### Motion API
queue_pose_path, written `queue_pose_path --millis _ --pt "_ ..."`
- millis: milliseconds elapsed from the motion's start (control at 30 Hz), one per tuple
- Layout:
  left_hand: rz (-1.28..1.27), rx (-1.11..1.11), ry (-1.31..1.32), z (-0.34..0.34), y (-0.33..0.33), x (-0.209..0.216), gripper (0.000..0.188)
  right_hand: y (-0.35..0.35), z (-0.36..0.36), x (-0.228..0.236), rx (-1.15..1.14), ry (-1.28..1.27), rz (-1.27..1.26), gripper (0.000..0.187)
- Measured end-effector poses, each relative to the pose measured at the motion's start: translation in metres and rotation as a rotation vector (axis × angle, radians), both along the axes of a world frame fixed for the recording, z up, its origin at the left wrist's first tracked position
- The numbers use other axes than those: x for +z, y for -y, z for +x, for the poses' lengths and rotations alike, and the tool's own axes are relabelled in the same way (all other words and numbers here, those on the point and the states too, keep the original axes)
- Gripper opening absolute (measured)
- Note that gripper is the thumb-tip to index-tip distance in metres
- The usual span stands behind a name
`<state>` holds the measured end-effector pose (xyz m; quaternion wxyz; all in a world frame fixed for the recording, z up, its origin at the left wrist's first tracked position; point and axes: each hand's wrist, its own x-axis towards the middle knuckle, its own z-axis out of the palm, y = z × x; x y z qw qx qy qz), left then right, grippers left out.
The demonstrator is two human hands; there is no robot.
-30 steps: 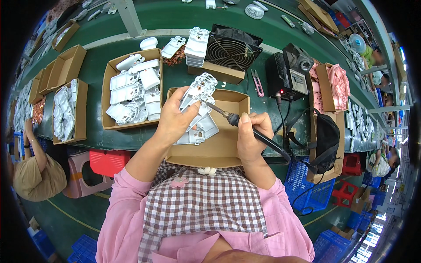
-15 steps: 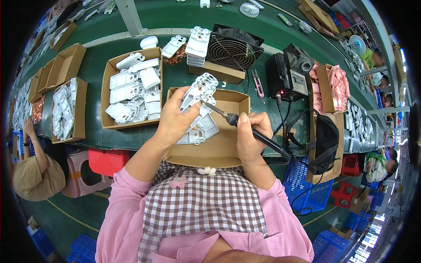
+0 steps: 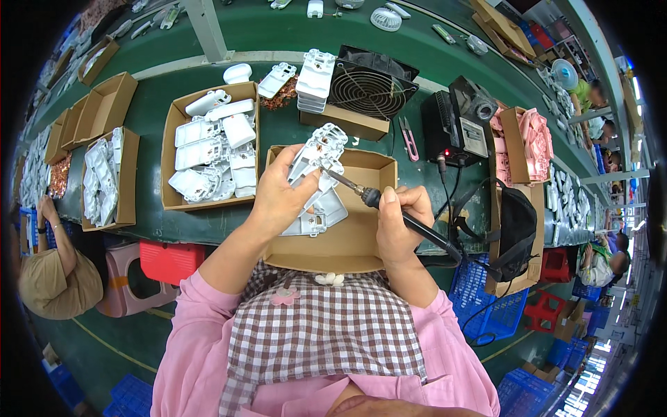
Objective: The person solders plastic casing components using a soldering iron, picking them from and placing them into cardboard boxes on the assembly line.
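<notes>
Clock centre = white plastic part [image 3: 324, 144], which is up over the far-left side of an open cardboard box [image 3: 358, 243]. Left hand [image 3: 279, 194]: thumb and fingers pinched on the part's near-left edge, part tilted. Right hand [image 3: 399, 226]: closed pen-style round the handle of a soldering iron [image 3: 372, 197], at 4 o'clock. Iron points up-left, metal tip right at the part; can't tell whether it actually touches.

More white pieces [image 3: 333, 207] lie in the box at 6 o'clock, partly hidden by the left hand. At 9 o'clock, a carton [image 3: 167, 167] full of loose white pieces. 11 o'clock: pile of coppery bits [image 3: 275, 103]. 12 o'clock: stack of white pieces [image 3: 315, 82], just beside a black fan [image 3: 372, 87] at 1. 3 o'clock: pink-handled snips [image 3: 409, 142], then a black power unit [image 3: 445, 128] with a red light, then pink pieces [image 3: 535, 146] in a carton. 4 o'clock, well apart: black bag [image 3: 519, 222]. 8 o'clock: red stool [image 3: 172, 261], co-worker [image 3: 59, 281] beyond.
</notes>
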<state>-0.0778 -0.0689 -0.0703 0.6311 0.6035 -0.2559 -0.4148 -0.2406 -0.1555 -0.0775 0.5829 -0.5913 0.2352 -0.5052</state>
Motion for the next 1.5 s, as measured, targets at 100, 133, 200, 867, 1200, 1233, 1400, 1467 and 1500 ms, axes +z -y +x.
queue_pose_path --millis 100,133,200,867,1200,1233,1400,1467,1500 --pt "-0.040 -0.012 -0.028 0.000 0.000 0.001 0.040 0.000 0.000 0.000 0.003 -0.005 0.006 0.018" --pt "-0.041 -0.011 -0.028 0.000 0.000 0.001 0.040 0.000 0.000 0.000 0.008 0.000 0.018 0.018" --pt "-0.050 -0.009 -0.020 0.000 0.000 0.000 0.040 0.000 0.000 0.000 0.012 0.002 0.016 0.018" --pt "-0.005 -0.015 -0.020 0.000 0.000 0.001 0.040 0.001 0.001 0.002 0.012 0.002 0.029 0.018" --pt "-0.010 -0.009 -0.036 0.002 0.002 0.001 0.041 0.003 0.004 0.003 -0.036 0.072 0.033 0.020" --pt "-0.011 -0.008 -0.034 0.002 0.002 0.001 0.041 0.003 0.005 0.004 -0.043 0.076 0.035 0.020" --pt "-0.088 -0.004 -0.130 0.006 0.001 -0.003 0.042 0.003 -0.001 0.004 -0.051 0.120 0.011 0.020" --pt "-0.168 0.016 -0.275 0.007 0.002 -0.009 0.042 0.003 -0.002 0.005 -0.017 0.165 0.017 0.018" --pt "-0.247 0.035 -0.423 0.008 0.002 -0.009 0.042 0.002 -0.001 0.008 -0.023 0.166 0.012 0.018"
